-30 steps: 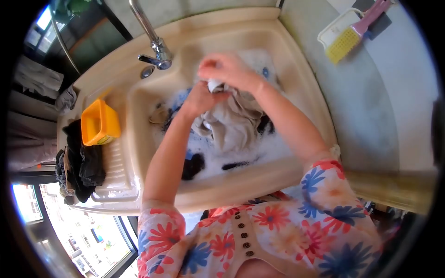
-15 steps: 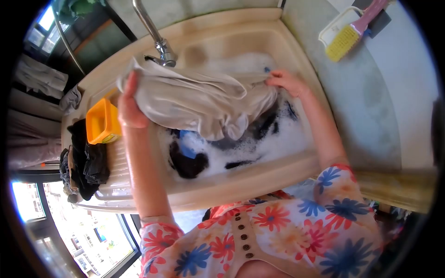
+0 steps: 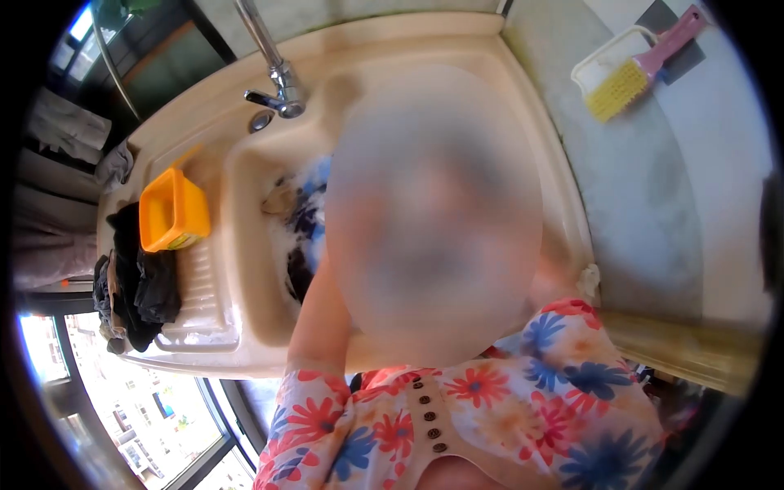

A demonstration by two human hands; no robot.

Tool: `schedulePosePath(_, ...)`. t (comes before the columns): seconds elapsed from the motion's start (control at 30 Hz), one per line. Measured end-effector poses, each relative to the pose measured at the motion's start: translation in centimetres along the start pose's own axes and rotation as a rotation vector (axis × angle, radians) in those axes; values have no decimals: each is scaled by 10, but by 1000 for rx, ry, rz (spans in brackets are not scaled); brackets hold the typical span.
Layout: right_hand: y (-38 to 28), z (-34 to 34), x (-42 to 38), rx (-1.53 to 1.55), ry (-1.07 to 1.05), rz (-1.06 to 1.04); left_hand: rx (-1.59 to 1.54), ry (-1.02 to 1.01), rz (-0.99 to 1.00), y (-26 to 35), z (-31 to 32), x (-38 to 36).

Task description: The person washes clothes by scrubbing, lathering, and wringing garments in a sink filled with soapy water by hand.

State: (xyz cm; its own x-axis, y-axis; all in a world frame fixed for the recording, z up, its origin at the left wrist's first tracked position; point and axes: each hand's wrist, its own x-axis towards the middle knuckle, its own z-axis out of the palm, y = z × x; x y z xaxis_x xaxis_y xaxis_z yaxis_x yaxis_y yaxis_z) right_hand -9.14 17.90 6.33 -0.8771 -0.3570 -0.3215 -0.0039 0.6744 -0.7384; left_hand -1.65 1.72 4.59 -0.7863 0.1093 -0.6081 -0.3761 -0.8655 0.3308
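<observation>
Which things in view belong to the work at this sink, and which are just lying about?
In the work:
basin
sudsy clothes inside it
hands, though a blur hides them and anything held

Apparently lying about:
orange tub on the drainboard
dark clothes near it, possibly also laundry
yellow-bristled brush
tap, no running water visible
</observation>
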Motion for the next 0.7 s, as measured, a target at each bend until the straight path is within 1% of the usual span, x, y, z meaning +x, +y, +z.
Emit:
schedulePosePath(0.03,-2,33,5,156,-65,-323,-13,-1,-13,-3,19,-7)
schedulePosePath(0.07,3,65,-10,31,193,-665,-6,-51,20,-11,9,-2)
schedulePosePath(0.1,-33,62,-46,35,169,-772,54,-115,107,-18,-12,5)
schedulePosePath(0.13,-44,59,-52,12,154,-766,246,-182,314,-22,-50,18)
schedulePosePath(0.17,-55,57,-57,-11,139,-760,566,-175,544,-27,-76,32)
schedulePosePath(0.2,-56,54,-38,-60,125,-640,853,-77,678,-31,-98,51)
schedulePosePath(0.23,-50,56,-13,-38,106,-553,887,-31,836,-43,-126,88)
schedulePosePath(0.27,-44,57,12,-18,88,-466,458,101,506,-37,-59,49)
schedulePosePath(0.3,-21,68,44,80,69,-398,-73,317,288,-29,14,6)
schedulePosePath(0.37,-33,60,30,-190,264,-517,-184,114,265,-28,5,8)
schedulePosePath(0.5,-25,64,15,-58,395,-652,-391,-298,222,-23,-21,16)
schedulePosePath(0.57,-22,68,13,30,457,-718,-73,23,355,-22,-24,17)
schedulePosePath(0.63,16,9,61,-204,-18,-334,20,67,225,-16,15,-1)
schedulePosePath(0.67,29,4,79,-261,118,-231,61,86,154,-12,26,-5)
schedulePosePath(0.7,25,-17,76,-315,208,-265,88,372,189,-7,15,4)
